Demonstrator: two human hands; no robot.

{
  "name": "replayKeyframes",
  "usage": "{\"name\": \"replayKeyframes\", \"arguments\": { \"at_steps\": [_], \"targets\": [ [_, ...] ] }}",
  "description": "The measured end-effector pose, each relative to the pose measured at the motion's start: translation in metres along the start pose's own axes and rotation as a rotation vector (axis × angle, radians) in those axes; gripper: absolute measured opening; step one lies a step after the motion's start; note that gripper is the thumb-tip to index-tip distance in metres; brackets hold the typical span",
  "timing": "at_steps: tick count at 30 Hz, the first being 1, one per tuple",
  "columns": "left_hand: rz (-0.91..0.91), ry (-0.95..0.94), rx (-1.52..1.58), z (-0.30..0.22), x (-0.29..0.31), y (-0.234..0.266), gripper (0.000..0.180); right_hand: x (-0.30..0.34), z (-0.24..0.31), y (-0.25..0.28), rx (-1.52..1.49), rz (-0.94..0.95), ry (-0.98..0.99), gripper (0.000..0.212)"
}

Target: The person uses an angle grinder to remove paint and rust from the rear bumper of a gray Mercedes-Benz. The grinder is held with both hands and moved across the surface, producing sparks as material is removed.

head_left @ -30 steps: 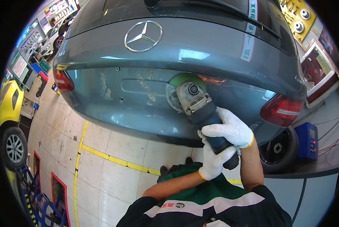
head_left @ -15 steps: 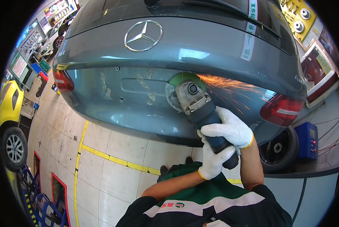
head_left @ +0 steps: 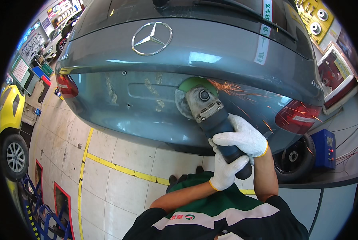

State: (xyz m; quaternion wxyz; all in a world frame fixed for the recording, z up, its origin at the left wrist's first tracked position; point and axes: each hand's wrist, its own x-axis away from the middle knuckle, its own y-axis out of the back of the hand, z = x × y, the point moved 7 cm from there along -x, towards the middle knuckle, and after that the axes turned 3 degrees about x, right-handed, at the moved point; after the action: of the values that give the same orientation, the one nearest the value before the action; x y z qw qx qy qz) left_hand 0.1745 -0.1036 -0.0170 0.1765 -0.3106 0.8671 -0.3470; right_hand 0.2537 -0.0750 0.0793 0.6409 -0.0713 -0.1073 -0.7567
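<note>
Both my hands, in white knit gloves, are wrapped round a dark angle grinder (head_left: 215, 120). My left hand (head_left: 226, 170) grips the rear end of its body; my right hand (head_left: 243, 137) holds it farther forward, close to the grey metal head. The grinder's disc, under a green guard (head_left: 195, 84), meets the recessed panel of a grey-blue car tailgate (head_left: 119, 114) just below the overhanging edge. Orange sparks (head_left: 227, 87) fly off to the right. Rough, scraped patches (head_left: 149, 86) and small holes mark the panel left of the disc.
Red tail lights sit at the left (head_left: 67, 85) and right (head_left: 298, 116) of the tailgate. At right, a loose tyre (head_left: 297, 158) and a blue box (head_left: 324, 149) with cables stand near a bench. A yellow car (head_left: 11, 108) and blue metal frames (head_left: 47, 220) are at left.
The spark stream has become thinner and more scattered, with some sparks now farther right near the tail light. Grinder and hands have barely moved.
</note>
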Motion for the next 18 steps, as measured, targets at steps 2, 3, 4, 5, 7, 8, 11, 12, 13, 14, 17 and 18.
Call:
{"name": "replayKeyframes", "arguments": {
  "at_steps": [2,3,4,5,7,8,11,12,13,14,17,18],
  "targets": [
    [0.007,-0.002,-0.002,0.0006,-0.0012,0.0003,0.041,-0.0006,0.0019,-0.0001,-0.002,-0.001,0.004,0.052],
    [0.021,-0.005,-0.008,-0.0008,-0.0026,-0.0002,0.041,0.0001,0.0052,-0.0004,-0.005,0.006,-0.006,0.052],
    [0.034,-0.006,-0.014,-0.0015,-0.0026,-0.0006,0.042,0.0008,0.0062,-0.0011,-0.009,0.013,-0.017,0.052],
    [0.028,-0.007,-0.007,-0.0006,-0.0018,-0.0001,0.042,0.0,0.0039,-0.0004,0.0,0.009,-0.013,0.052],
    [0.016,-0.011,0.007,0.0018,-0.0007,0.0007,0.042,-0.0023,-0.0021,0.0022,0.018,0.0,-0.003,0.051],
    [0.019,-0.013,0.01,0.0015,-0.0011,0.0002,0.042,-0.002,-0.0016,0.0025,0.018,-0.002,-0.004,0.051],
    [0.022,-0.02,0.008,0.0002,-0.0012,-0.0006,0.044,-0.001,-0.0005,0.0016,0.014,0.0,-0.011,0.051],
    [0.02,-0.021,-0.001,-0.001,-0.0012,-0.0009,0.044,-0.0005,-0.0002,0.0009,0.01,0.004,-0.016,0.051],
    [0.019,-0.023,-0.011,-0.0022,-0.0017,-0.0012,0.045,-0.0002,0.0004,0.0007,0.006,0.006,-0.019,0.051],
    [0.035,-0.011,0.0,-0.0018,-0.0021,-0.002,0.046,-0.0001,0.0001,0.0007,-0.004,0.009,-0.019,0.051],
    [0.059,0.008,0.01,0.0008,-0.0015,-0.0011,0.047,0.0002,-0.0014,0.0001,-0.02,0.015,-0.019,0.05],
    [0.055,0.002,-0.003,0.0022,-0.0017,0.0006,0.047,0.0001,0.0,-0.0003,-0.015,0.013,-0.016,0.05]
  ]
}}
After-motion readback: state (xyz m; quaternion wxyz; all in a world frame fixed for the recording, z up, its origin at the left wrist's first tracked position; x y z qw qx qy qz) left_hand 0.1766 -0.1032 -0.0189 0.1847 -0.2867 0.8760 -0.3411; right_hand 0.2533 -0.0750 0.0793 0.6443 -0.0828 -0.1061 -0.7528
